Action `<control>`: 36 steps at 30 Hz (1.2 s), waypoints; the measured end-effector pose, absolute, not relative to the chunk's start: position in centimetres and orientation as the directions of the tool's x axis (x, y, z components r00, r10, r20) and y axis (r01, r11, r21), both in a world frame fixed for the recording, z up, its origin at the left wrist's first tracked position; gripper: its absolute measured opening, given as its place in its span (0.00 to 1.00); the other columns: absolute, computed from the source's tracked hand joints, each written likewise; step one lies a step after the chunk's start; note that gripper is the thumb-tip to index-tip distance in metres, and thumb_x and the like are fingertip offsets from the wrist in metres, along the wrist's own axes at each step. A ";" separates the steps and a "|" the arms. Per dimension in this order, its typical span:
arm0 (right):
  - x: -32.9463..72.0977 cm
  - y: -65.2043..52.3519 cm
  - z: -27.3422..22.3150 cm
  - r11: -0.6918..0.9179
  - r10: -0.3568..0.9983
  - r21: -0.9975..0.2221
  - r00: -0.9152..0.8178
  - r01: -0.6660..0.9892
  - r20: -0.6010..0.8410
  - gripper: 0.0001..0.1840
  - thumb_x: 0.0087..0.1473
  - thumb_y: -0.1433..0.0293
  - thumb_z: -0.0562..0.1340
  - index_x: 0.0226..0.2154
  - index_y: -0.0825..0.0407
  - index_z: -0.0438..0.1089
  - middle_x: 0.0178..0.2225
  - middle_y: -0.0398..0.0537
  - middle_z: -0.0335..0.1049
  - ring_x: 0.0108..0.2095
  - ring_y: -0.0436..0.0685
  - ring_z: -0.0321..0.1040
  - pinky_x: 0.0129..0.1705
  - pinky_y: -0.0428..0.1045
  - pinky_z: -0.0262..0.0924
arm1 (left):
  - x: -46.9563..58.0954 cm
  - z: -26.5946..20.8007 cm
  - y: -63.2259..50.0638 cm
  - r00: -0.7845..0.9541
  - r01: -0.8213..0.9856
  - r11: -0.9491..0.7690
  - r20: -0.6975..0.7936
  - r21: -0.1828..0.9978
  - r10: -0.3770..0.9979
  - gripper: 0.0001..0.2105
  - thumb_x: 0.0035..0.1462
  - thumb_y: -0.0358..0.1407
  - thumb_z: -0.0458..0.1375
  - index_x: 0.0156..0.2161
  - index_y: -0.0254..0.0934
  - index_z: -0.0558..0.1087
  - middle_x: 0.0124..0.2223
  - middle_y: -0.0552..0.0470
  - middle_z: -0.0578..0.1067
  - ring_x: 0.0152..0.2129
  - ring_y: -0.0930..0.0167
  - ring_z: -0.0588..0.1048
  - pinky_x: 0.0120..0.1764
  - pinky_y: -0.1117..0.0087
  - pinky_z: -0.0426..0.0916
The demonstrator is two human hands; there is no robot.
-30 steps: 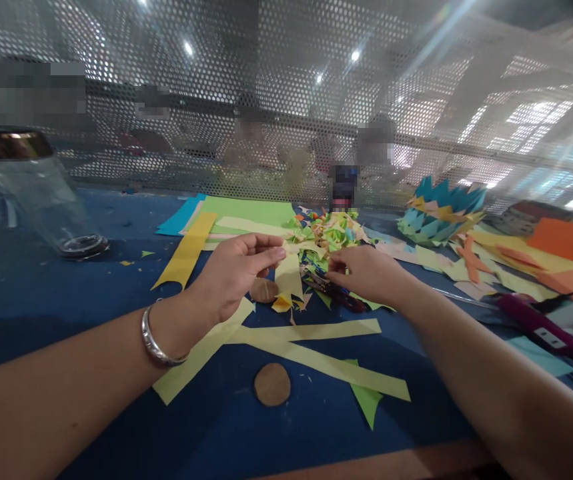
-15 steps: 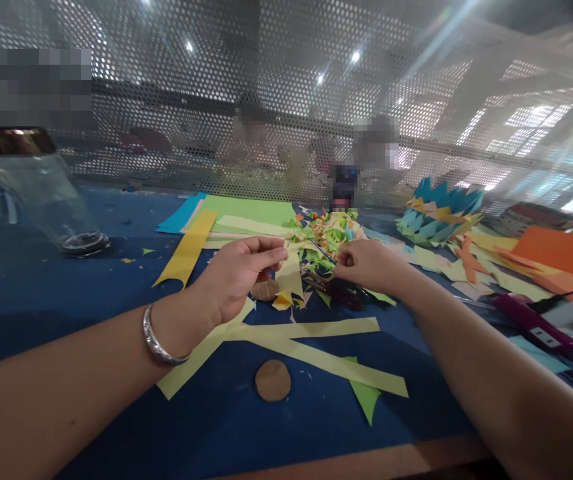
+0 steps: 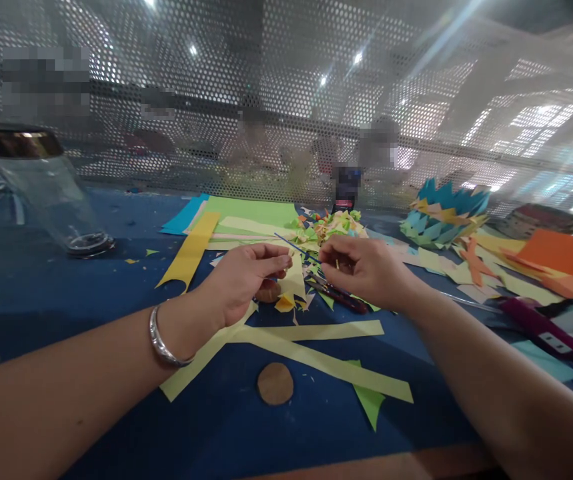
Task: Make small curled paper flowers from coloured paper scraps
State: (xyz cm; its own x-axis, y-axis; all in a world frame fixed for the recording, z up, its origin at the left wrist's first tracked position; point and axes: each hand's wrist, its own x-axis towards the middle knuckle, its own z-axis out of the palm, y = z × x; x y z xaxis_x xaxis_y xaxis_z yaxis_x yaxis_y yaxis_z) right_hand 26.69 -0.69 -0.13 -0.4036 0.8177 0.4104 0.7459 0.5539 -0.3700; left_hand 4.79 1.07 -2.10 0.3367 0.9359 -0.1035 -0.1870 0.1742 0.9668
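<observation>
My left hand (image 3: 249, 277), a silver bangle on its wrist, is closed in a pinch; whatever lies between its fingertips is too small to name. Facing it, my right hand (image 3: 356, 265) has curled fingers around a thin blue stick (image 3: 296, 247) that points up and left, over the fingertips of my left hand. Partly hidden behind the left fingers is a round brown disc (image 3: 267, 291); another brown disc (image 3: 275, 384) lies nearer me. Pale yellow paper strips (image 3: 326, 360) cross on the table below both hands. Dark-handled scissors (image 3: 343, 298) rest under my right hand.
Behind the hands is a heap of paper scraps (image 3: 331, 227), with green sheets (image 3: 256, 208) to its left. A glass jar (image 3: 61, 193) stands at far left, a blue paper crown (image 3: 443, 210) at back right. Orange paper (image 3: 556, 260) and a purple power strip (image 3: 551, 327) lie right.
My right hand has moved slightly left and turned, its fingers now more visible. The blue stick's tip now reaches further left, above my left fingertips. More of the scissors shows.
</observation>
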 end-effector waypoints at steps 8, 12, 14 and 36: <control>26.9 -0.4 -0.3 0.562 0.819 -0.316 -0.459 0.765 0.344 0.03 0.53 0.70 0.61 0.33 0.51 0.69 0.25 0.39 0.67 0.24 0.47 0.59 0.27 0.45 0.50 | 4.7 -2.4 1.3 0.379 -0.097 0.181 -0.132 0.979 0.916 0.09 0.51 0.35 0.68 0.32 0.34 0.73 0.27 0.54 0.71 0.21 0.78 0.66 0.25 0.75 0.61; 26.9 -0.4 -0.4 0.580 0.807 -0.320 -0.477 0.749 0.347 0.03 0.53 0.71 0.61 0.33 0.51 0.69 0.25 0.39 0.66 0.24 0.47 0.59 0.28 0.45 0.50 | 4.8 -2.0 1.1 0.380 -0.131 0.196 -0.134 0.972 0.915 0.09 0.49 0.34 0.69 0.30 0.33 0.73 0.29 0.53 0.71 0.25 0.76 0.70 0.26 0.76 0.61; 26.9 -0.4 -0.4 0.594 0.798 -0.319 -0.487 0.739 0.356 0.03 0.53 0.71 0.61 0.33 0.51 0.69 0.25 0.39 0.66 0.23 0.47 0.58 0.27 0.45 0.50 | 4.9 -1.7 0.9 0.376 -0.151 0.201 -0.132 0.968 0.917 0.11 0.49 0.37 0.68 0.29 0.33 0.72 0.30 0.53 0.71 0.26 0.76 0.72 0.25 0.77 0.61; 26.3 -1.3 0.1 0.680 0.727 -0.291 -0.568 0.673 0.386 0.04 0.51 0.76 0.60 0.31 0.53 0.68 0.26 0.41 0.65 0.26 0.48 0.57 0.30 0.45 0.50 | 4.5 -1.3 0.7 0.395 0.045 0.067 -0.080 0.997 0.915 0.13 0.50 0.41 0.68 0.26 0.32 0.74 0.27 0.48 0.76 0.21 0.76 0.70 0.27 0.73 0.64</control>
